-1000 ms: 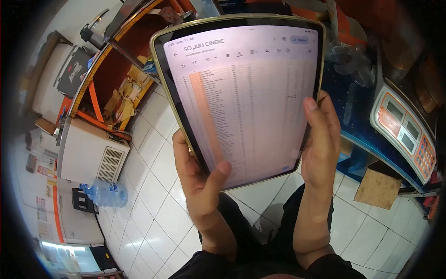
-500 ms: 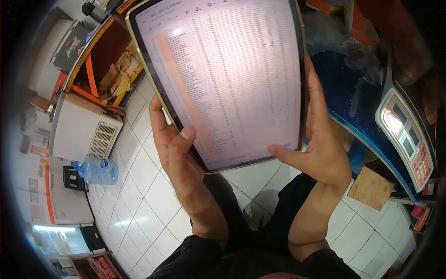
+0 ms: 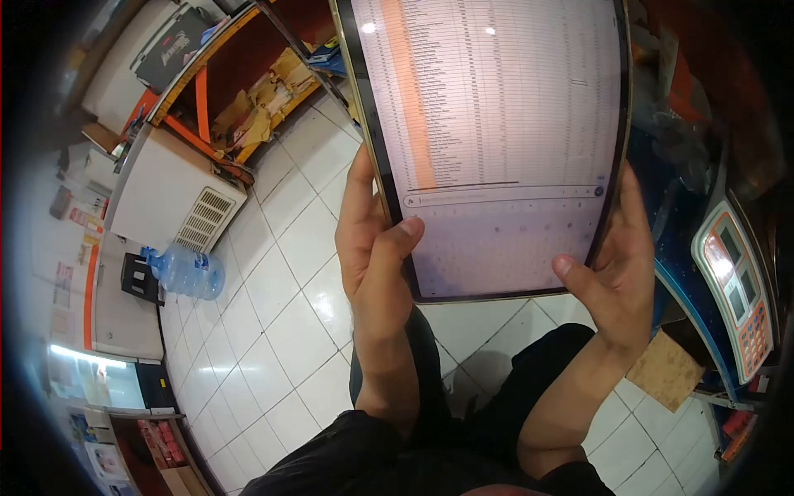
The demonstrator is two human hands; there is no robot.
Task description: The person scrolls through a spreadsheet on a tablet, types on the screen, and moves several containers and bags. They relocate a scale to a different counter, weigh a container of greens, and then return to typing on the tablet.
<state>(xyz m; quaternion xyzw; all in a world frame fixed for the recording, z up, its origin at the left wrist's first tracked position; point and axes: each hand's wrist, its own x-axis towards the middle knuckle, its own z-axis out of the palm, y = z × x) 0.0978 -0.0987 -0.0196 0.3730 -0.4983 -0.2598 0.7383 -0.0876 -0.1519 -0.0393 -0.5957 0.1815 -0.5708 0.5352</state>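
A large tablet (image 3: 504, 124) in a gold-edged case fills the upper middle of the head view. On its screen is a spreadsheet with one orange column, and an on-screen keyboard covers the lower part. My left hand (image 3: 376, 248) grips the tablet's lower left edge, thumb over the front rim and fingers behind. Round the lower right edge, my right hand (image 3: 620, 273) holds it too, its thumb over the keyboard's lower right. Most of the fingers are hidden behind the tablet.
A digital scale (image 3: 736, 289) stands at the right on a dark blue counter (image 3: 674, 285). At the left, a blue water bottle (image 3: 194, 273) lies beside a white vented appliance (image 3: 169, 194). An orange-framed shelf (image 3: 203, 103) holds crumpled cardboard. White tiles (image 3: 273, 281) cover the floor.
The keyboard has come up on the screen, along with an input bar. Tablet and both hands sit farther right in view, and the surroundings have shifted as well.
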